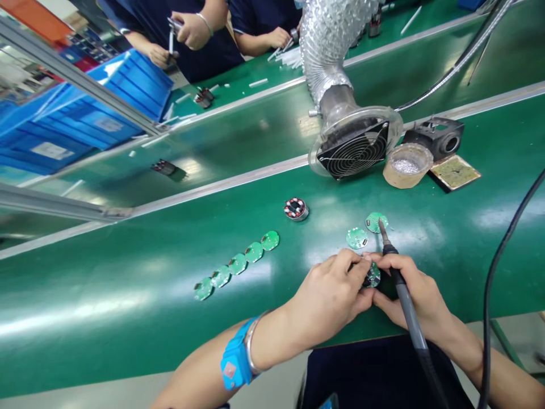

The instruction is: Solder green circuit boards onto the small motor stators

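Note:
My left hand (pixel 330 289), with a blue wrist strap on its arm, pinches a round green circuit board (pixel 373 275) that seems to sit on a dark part mostly hidden by my fingers. My right hand (pixel 421 298) is closed round a soldering iron (pixel 406 298), and its thumb reaches to the underside of the same piece. The iron's tip points away from me, over a loose green board (pixel 374 222); whether it touches cannot be made out. Beside that lies another loose board (pixel 356 238). Further left stands a motor stator (pixel 296 209) with red-and-white windings.
Several round boards (pixel 238 264) form a slanting row on the green bench. A fume extractor (pixel 357 145) hangs ahead, near a solder-filled tub (pixel 407 165), an iron stand (pixel 438 136) and a sponge tray (pixel 455 172). A black cable (pixel 494 272) runs at right. Co-workers' hands (pixel 193 31) work opposite.

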The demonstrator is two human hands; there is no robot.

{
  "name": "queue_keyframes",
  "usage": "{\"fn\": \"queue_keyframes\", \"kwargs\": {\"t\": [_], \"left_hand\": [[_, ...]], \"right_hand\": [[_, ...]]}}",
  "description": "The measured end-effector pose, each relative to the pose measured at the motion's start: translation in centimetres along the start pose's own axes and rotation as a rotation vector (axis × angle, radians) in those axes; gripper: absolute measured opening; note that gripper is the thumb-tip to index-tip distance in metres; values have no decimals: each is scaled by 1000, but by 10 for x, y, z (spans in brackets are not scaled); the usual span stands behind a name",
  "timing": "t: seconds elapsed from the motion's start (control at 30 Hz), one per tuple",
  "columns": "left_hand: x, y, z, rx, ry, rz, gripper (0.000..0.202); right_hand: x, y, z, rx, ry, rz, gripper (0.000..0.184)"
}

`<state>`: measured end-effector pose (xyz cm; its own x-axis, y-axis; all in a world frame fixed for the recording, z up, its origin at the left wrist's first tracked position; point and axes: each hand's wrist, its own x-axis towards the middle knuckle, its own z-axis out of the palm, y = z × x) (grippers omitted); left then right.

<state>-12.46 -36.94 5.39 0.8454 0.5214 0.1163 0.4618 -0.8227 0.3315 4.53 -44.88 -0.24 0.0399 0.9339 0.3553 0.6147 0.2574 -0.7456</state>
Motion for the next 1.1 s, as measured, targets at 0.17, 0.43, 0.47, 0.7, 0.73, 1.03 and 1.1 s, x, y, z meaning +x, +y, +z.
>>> {"fn": "queue_keyframes", "kwargs": {"t": [0.17,0.43,0.47,0.7,0.73,1.03,1.1], "left_hand": [[-3,1,0,-6,43,-6,37],[-14,-4,4,-62,169,-22,32],[-15,-5,5,-70,180,-25,31],[-12,-5,-4,-129,115,-12,30],[-12,-5,-6,-131,96,-10,30],[-18,-8,6,-49,160,17,28],[-17,-6,8,-2,155,20,27]], "right_hand": [[-4,2,2,28,-16,21,38],[-9,0,-3,43,23,48,35],[-7,-1,-2,63,-23,15,39],[-1,-4,16,122,-88,-13,51],[-1,-4,16,126,-92,-1,51],[-8,-4,14,84,-89,-21,55],[-11,-4,15,62,-109,-47,57]]}}
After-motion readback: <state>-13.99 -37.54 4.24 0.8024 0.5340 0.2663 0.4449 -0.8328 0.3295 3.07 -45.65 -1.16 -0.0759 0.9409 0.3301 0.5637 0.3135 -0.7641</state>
